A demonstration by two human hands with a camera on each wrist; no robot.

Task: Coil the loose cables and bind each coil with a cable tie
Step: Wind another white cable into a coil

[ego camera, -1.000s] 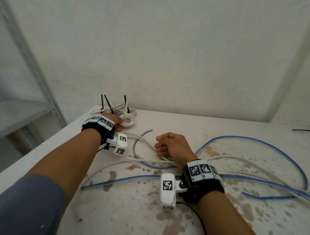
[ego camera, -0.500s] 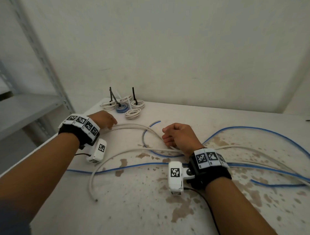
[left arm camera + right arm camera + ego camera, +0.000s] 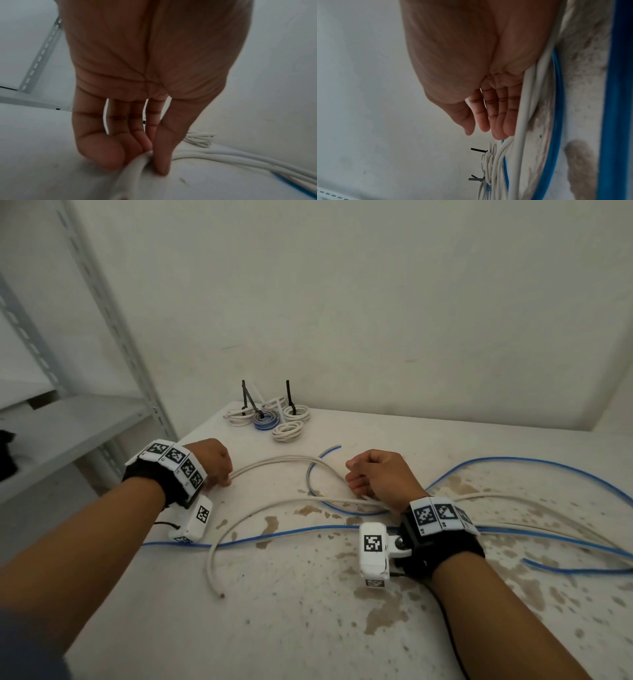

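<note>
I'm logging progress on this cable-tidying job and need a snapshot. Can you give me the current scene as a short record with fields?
surface: stained white table
finished coils: a cluster of tied coils at the table's far edge, mostly white, one blue, black tie tails sticking up
loose cables: white cable and blue cable lie uncoiled
left hand: pinches the white cable between thumb and fingers
right hand: fingers loose, rests on the cables, gripping nothing
beside table: metal shelf, to the left

table (image 3: 342, 628): matt, stained | cables (image 3: 274, 463): smooth plastic | shelf (image 3: 113, 313): perforated metal
</note>
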